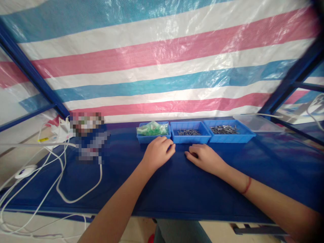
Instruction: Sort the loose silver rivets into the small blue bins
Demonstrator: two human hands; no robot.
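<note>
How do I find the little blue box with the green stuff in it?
Look at the dark blue table under the pink, white and blue striped plastic sheet. Three blue plastic trays stand in a row at its back, and yours is the leftmost tray, just beyond the left hand. It alone holds green plastic bags; the middle tray and the right tray hold thin metal pins.

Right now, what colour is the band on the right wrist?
Red band, clearest in the head view.
</note>
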